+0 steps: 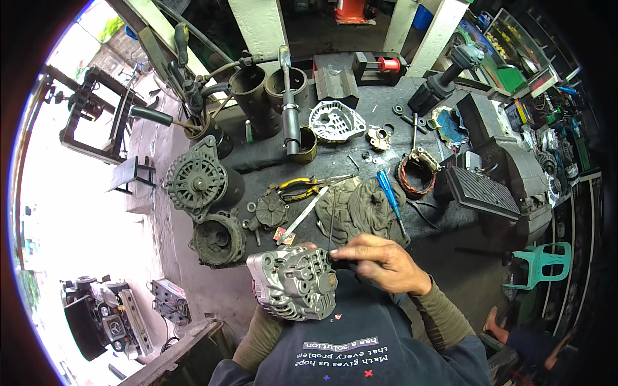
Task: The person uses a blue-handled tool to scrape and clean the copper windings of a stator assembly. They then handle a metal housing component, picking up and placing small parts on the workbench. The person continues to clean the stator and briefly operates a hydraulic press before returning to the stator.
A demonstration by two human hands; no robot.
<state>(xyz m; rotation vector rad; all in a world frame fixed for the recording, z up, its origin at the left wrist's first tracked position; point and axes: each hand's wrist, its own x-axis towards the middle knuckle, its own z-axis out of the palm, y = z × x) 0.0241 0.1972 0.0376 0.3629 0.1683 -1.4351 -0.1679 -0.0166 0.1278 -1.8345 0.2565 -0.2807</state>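
A silver-grey alternator [293,283] is held up in front of my chest. My left hand [308,245] grips it from beneath and behind; only a bit of the fingers shows over its far edge. My right hand [386,264] is closed, its thumb and index finger pinched at the alternator's right side. What they pinch is too small to tell. A thin dark rod [331,226] stands out just beyond those fingertips. Past the alternator lie a crumpled grey rag [360,209], a blue-handled screwdriver [389,193] and yellow-black pliers [299,190].
On the dark workbench [257,168] stand another alternator [198,183], a round housing [219,238], a copper-wound stator [417,175] and a bare end cover [336,121]. Metal cylinders [248,87] hold tools at the back. An impact wrench [444,80] stands back right; a green chair [541,264] is beyond.
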